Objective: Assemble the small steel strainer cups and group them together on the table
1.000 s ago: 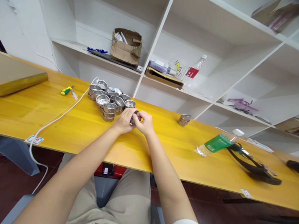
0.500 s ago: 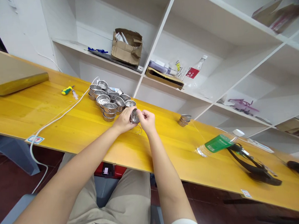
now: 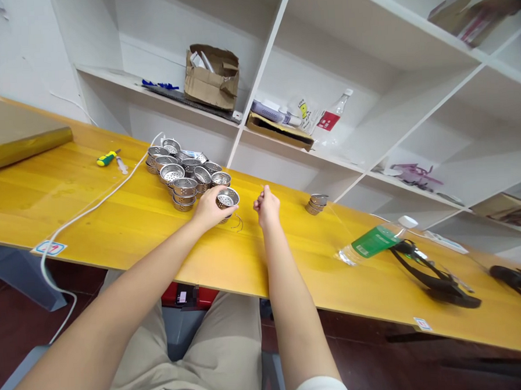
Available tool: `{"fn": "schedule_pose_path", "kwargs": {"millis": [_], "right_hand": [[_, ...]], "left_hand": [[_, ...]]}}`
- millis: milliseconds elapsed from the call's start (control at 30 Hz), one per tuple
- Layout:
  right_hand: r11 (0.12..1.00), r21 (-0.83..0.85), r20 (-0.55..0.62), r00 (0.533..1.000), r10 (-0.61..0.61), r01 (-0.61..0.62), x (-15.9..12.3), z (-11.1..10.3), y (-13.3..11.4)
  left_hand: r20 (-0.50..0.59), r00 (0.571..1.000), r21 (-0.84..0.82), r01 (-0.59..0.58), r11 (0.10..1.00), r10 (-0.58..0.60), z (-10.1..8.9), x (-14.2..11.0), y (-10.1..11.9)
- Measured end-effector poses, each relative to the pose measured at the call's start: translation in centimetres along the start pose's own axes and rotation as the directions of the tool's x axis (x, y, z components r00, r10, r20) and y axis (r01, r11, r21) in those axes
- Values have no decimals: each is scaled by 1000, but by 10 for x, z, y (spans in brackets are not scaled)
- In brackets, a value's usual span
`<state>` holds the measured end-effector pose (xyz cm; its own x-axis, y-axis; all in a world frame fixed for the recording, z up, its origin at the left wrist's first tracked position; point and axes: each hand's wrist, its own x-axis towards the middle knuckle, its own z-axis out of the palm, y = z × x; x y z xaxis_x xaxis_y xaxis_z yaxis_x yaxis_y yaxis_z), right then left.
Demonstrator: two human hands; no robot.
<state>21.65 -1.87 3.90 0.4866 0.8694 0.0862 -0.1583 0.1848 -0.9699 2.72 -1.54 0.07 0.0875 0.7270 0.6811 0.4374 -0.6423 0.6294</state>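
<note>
My left hand is closed around a small perforated metal cup, its open mouth tilted up toward me. Some thin curved wire lies on the table just beside that cup. To the right, my right hand hovers apart from the cup with its fingers pinched together; whatever may be between them is too small to make out. Several similar perforated cups, some stacked, form a cluster just beyond my left hand. Farther right stands a short stack of cups.
The yellow table holds a green-labelled bottle lying tilted and a black headband-like device at right. A white cable, screwdriver and small syringe lie left. White shelves rise behind.
My right hand has moved off the cup to the right. My left hand keeps the cup, now with its mouth turned more upward. The whole view has shifted slightly.
</note>
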Motion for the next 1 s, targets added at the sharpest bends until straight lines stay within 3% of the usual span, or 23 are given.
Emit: {"fn": "schedule_pose_path", "kwargs": {"millis": [100, 167, 233, 300, 400, 533, 667, 800, 900, 1000], "right_hand": [[951, -308, 45, 999, 4, 10, 3, -1, 12], [866, -497, 110, 994, 6, 49, 3, -2, 15], [708, -695, 173, 985, 1, 122, 2, -4, 16], [487, -851, 221, 975, -7, 197, 0, -6, 16], [234, -941, 265, 963, 51, 246, -3, -8, 16], [79, -950, 311, 934, 175, 302, -5, -8, 18], [13, -950, 305, 913, 272, 313, -5, -9, 18], [18, -946, 312, 899, 308, 322, -4, -12, 17], [38, -951, 304, 907, 292, 306, -4, -14, 16], [99, -962, 270, 946, 179, 256, -4, -11, 13]], "left_hand": [[70, 998, 21, -4, 1000, 3, 4, -3, -6], [89, 996, 25, -19, 999, 17, 5, -4, -10], [93, 995, 22, -43, 999, 40, 6, -4, -13], [99, 994, 19, -57, 998, 54, 6, -4, -14], [120, 992, 20, -44, 999, 42, 6, -3, -16], [146, 989, 17, -26, 1000, 23, 4, -3, -15], [174, 985, 23, -12, 1000, 8, 0, -3, -12], [184, 983, 33, -28, 999, 21, -1, -6, -10], [150, 986, 35, -73, 997, 67, 0, -7, -12], [82, 989, 36, -127, 991, 124, -1, -6, -12]]}}
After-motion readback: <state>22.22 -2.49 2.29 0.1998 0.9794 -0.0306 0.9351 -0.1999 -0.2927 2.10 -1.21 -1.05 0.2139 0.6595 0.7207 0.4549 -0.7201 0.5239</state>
